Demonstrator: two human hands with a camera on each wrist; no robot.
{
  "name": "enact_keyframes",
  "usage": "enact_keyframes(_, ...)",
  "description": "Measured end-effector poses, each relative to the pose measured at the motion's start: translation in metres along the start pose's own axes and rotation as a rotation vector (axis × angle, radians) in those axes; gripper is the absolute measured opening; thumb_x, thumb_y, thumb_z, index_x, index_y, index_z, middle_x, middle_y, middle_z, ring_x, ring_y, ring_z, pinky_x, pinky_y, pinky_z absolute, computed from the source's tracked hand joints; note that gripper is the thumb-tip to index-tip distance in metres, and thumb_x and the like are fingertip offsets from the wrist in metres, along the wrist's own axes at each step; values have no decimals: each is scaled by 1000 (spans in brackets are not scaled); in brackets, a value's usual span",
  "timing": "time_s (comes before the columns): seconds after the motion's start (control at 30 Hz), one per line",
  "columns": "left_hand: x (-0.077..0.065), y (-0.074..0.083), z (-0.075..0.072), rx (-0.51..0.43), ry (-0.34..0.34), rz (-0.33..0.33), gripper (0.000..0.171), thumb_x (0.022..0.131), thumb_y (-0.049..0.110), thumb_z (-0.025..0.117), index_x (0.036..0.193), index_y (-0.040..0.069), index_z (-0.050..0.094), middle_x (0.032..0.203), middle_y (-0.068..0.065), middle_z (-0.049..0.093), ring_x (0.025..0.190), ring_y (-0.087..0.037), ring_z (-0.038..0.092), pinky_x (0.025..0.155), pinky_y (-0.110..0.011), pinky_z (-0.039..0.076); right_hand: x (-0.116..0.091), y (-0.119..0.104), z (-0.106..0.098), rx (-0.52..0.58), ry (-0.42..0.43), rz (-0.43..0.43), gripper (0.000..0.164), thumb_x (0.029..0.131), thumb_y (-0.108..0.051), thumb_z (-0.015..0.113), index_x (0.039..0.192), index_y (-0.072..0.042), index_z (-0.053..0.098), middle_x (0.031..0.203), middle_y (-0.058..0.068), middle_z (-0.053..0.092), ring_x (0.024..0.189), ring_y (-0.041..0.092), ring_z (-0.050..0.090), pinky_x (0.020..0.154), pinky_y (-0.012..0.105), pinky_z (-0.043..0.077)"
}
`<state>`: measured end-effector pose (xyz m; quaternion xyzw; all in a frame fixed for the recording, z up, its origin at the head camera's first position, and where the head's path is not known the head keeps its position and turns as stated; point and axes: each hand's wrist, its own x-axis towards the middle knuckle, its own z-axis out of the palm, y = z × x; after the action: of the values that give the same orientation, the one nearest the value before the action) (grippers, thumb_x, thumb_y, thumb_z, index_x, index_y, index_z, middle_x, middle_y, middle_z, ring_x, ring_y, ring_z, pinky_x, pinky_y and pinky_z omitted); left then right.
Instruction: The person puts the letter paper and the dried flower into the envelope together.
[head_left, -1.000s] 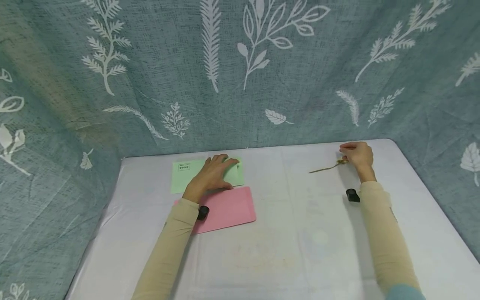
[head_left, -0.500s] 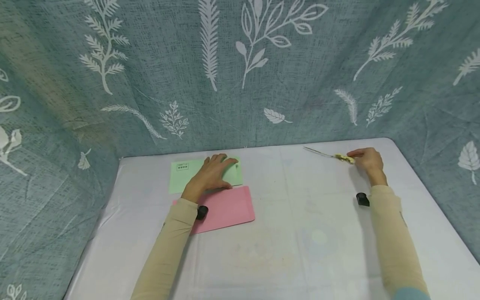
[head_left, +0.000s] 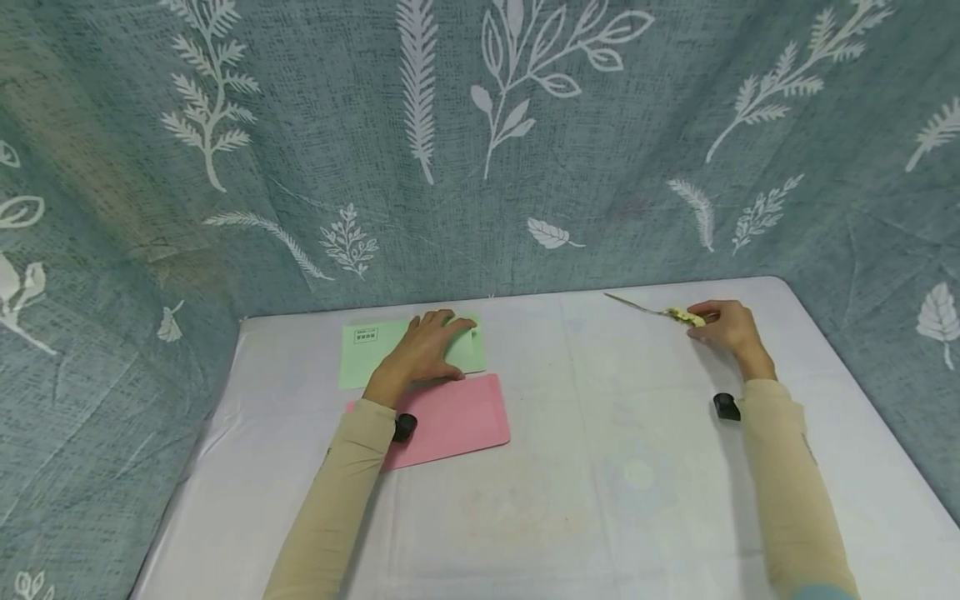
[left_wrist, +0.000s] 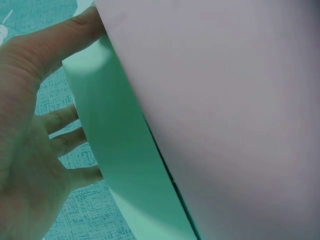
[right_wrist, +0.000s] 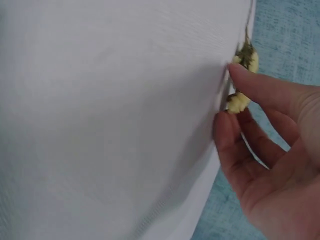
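My left hand point(head_left: 422, 346) lies with spread fingers over the green envelope point(head_left: 360, 358), its thumb by the pink envelope point(head_left: 457, 421) in front. In the left wrist view, the thumb and fingertips of that hand point(left_wrist: 30, 125) meet the edges of a green strip of the envelope point(left_wrist: 115, 135). At the back right, a yellow artificial flower point(head_left: 684, 317) with a thin stem lies on the table, stem end leftward. My right hand point(head_left: 727, 327) is at its blossom end, thumb and fingers apart on either side. The right wrist view shows the yellow blossoms point(right_wrist: 237, 102) between the thumb and fingertips.
A white cloth covers the table point(head_left: 555, 492). Behind it hangs a grey-green curtain point(head_left: 315, 150) with white leaf prints, which also runs along both sides. A black wrist camera point(head_left: 726, 406) sits by the right sleeve, another point(head_left: 405, 427) over the pink envelope.
The flower has swung round, its stem end moving away to the back edge. My right hand has shifted right and slightly nearer, and its thumb and fingers have parted. The left hand stays put.
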<state>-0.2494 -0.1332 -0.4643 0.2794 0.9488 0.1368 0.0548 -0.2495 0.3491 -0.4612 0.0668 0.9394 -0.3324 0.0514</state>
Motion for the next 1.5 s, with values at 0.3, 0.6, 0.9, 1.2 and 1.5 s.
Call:
enact_keyframes(0.3,0,2,0,-3,1,3,86,62,43,79,136,25,39,137,-14,34,124,-32,31,101,-59,20,-1,0,5,-14,126,-61,29,81,-4,63,108,5,62,102,27,60,90,36,58,71,40,48)
enact_keyframes(0.6,1,1,1,-11,-2,2,86,62,42,79,136,25,38,137,-14,34,125,-32,31,102,-59,18,-2,-4,4,8,135,-80,29,83,-8,64,108,4,63,101,26,62,86,33,61,63,27,47)
enact_keyframes(0.9,1,-1,4,-21,-3,4,87,62,43,79,136,26,38,138,-14,33,125,-32,31,102,-59,19,-6,-4,1,125,58,-58,38,85,-21,63,114,2,60,105,24,62,78,20,66,69,34,52)
enact_keyframes(1.2,2,-1,1,-5,-8,2,87,62,44,79,136,25,38,138,-14,33,125,-33,31,101,-59,19,-6,-9,-1,395,-13,-73,44,82,-17,66,118,7,55,93,-2,66,79,13,65,72,32,53)
enact_keyframes(1.5,2,-2,0,-1,-7,0,86,62,44,79,136,25,39,137,-14,33,124,-33,32,101,-59,20,-3,-18,2,488,-35,-93,41,81,-16,68,115,4,58,87,-7,66,79,15,66,71,31,53)
